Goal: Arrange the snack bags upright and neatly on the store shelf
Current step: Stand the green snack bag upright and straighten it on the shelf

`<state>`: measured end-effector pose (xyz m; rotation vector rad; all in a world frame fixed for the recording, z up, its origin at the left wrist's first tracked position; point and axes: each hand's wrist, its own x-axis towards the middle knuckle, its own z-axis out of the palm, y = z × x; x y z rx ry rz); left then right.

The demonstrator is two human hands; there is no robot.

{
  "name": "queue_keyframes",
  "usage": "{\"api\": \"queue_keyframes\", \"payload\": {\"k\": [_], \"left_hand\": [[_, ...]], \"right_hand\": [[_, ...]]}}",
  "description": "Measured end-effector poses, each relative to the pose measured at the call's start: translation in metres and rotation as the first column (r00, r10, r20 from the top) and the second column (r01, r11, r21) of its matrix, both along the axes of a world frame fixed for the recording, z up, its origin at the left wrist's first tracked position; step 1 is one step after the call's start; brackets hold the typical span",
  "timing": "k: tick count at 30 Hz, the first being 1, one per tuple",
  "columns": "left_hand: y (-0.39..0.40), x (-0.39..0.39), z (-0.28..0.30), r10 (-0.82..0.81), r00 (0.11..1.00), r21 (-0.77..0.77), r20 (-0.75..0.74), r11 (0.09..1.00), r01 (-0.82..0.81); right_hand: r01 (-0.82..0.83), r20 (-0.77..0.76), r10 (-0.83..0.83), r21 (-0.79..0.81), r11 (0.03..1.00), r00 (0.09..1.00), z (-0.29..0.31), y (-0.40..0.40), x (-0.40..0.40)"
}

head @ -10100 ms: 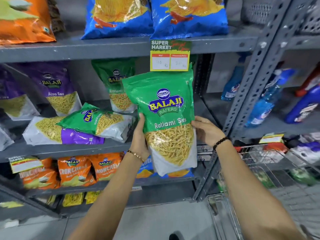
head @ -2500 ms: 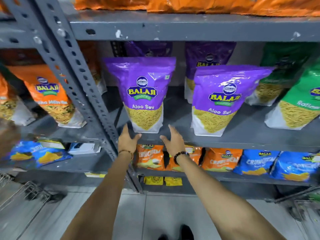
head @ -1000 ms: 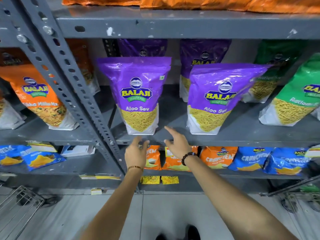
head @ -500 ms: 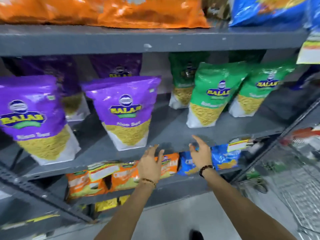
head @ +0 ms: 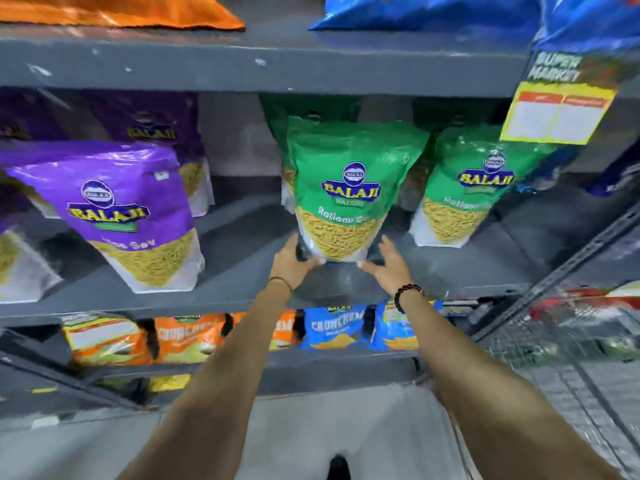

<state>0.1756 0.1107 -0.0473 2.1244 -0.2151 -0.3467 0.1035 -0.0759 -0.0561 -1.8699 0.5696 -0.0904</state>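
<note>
A green Balaji Ratlami Sev bag (head: 346, 188) stands upright on the middle grey shelf (head: 242, 292). My left hand (head: 291, 263) grips its lower left corner, thumb under the base. At the bag's lower right corner is my right hand (head: 388, 268), fingers spread, thumb close to the base. A second green bag (head: 467, 188) stands upright just to the right, with more green bags behind both. Left of a gap, a purple Aloo Sev bag (head: 128, 216) stands upright with other purple bags behind and beside it.
Orange (head: 114, 10) and blue bags (head: 433, 12) lie on the shelf above. A yellow price tag (head: 557, 112) hangs from that shelf's edge at right. Small orange (head: 187, 337) and blue Crunchem packs (head: 336, 330) fill the shelf below. A wire trolley (head: 571, 341) stands at right.
The view has swung right from the purple bags to the green ones. Both hands have risen from the shelf edge to the base of the front green bag, and the left one has taken hold.
</note>
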Motion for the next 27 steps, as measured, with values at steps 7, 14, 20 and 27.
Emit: {"api": "queue_keyframes", "payload": {"k": [7,14,20,27], "left_hand": [[0.004,0.005,0.001,0.047,0.999,-0.023,0.019,0.999,-0.047],[0.025,-0.010,0.005,0.083,0.995,-0.055,0.047,0.995,-0.081],[0.035,-0.030,0.003,0.123,0.992,-0.108,0.028,0.987,-0.119],[0.040,-0.038,0.003,0.105,0.993,-0.081,0.049,0.992,-0.101]], "right_hand": [[-0.105,0.060,0.108,-0.052,0.993,0.992,0.008,0.006,0.017],[-0.190,0.037,0.200,-0.187,0.964,0.979,0.005,0.014,0.013],[-0.191,0.044,0.203,-0.187,0.964,0.978,0.003,0.018,-0.001],[-0.170,0.041,0.177,-0.148,0.974,0.983,0.005,0.021,-0.014]]}}
